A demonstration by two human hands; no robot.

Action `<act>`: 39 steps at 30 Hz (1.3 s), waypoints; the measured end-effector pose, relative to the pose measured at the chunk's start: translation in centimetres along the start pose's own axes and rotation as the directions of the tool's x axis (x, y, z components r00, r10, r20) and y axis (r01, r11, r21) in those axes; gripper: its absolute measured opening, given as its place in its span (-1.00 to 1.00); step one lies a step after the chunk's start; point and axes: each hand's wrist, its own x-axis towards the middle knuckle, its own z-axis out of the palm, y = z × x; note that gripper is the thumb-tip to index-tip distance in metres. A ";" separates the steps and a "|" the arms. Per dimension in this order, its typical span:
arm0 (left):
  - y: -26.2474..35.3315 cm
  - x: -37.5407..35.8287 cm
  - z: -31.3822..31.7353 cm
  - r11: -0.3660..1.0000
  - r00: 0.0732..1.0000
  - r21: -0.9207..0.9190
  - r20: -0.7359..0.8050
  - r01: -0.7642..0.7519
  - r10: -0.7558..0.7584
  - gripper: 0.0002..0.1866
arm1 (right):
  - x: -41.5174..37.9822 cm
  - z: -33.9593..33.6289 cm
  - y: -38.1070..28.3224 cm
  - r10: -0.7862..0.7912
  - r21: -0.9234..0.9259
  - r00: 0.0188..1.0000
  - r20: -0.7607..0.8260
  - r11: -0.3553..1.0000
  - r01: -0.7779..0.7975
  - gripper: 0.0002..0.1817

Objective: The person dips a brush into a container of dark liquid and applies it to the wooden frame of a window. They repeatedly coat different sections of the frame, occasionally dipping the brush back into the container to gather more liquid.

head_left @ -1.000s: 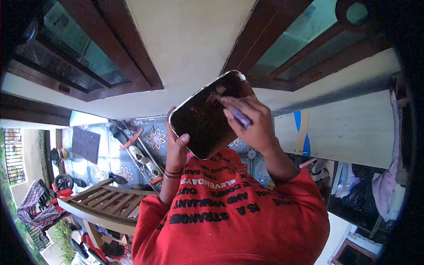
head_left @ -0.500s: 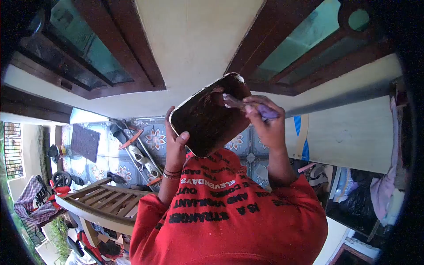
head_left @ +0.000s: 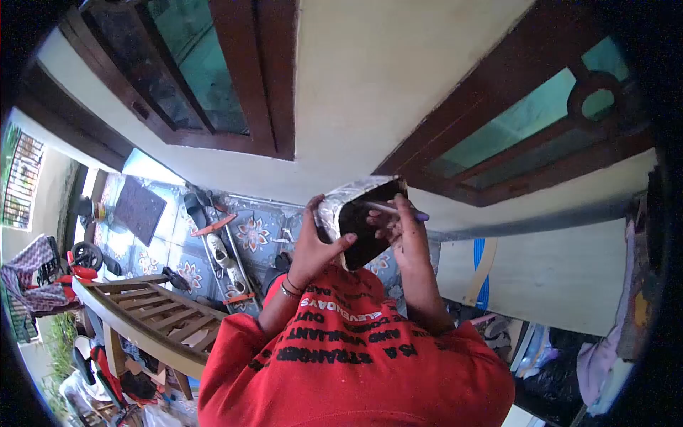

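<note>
My left hand (head_left: 316, 249) grips the left side of a dark rectangular container (head_left: 366, 228), its thumb over the rim. The container is tilted, with its pale, stained outer side showing. My right hand (head_left: 400, 226) is at the container's right side, closed on a thin tool with a purple handle (head_left: 422, 215). The tool's pale shaft lies across the container's opening; its far end is hard to make out.
A pale wall (head_left: 384, 85) stands ahead between two brown-framed windows. A wooden bench (head_left: 153, 320) is at the left, near a shoe rack (head_left: 224, 263) on patterned tiles. At the right are a pale board (head_left: 548, 274) and dark bags (head_left: 558, 381).
The container has tipped and turned so its outer side shows, and sits slightly lower and to the right. My right hand has moved down and left with the tool. The camera view has rotated.
</note>
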 end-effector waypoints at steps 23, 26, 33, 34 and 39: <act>-0.1 0.5 -1.1 0.945 0.973 -0.318 -0.184 0.074 -0.139 -0.06 | 1.2 -1.7 -3.3 -0.154 0.232 0.988 0.028 0.962 0.144 -0.72; -0.2 0.5 -1.8 0.948 0.974 -0.314 -0.192 0.056 -0.122 -0.06 | 1.4 -1.5 -1.1 -0.003 0.040 0.998 0.066 0.999 0.001 -0.74; -0.8 1.2 -2.5 0.968 0.992 -0.242 -0.093 0.062 -0.087 -0.04 | 1.5 0.7 -1.8 -0.051 -0.078 0.987 0.152 0.995 0.063 -0.69; -1.1 1.3 -2.3 0.962 0.992 -0.271 -0.107 0.033 -0.065 -0.04 | 1.8 0.0 -2.2 -0.097 -0.001 0.986 0.135 0.995 0.098 -0.68; -0.6 1.6 -2.5 0.940 0.988 -0.338 -0.123 0.049 -0.096 -0.03 | 1.6 -0.7 -2.8 -0.188 0.087 0.981 0.038 0.979 0.184 -0.66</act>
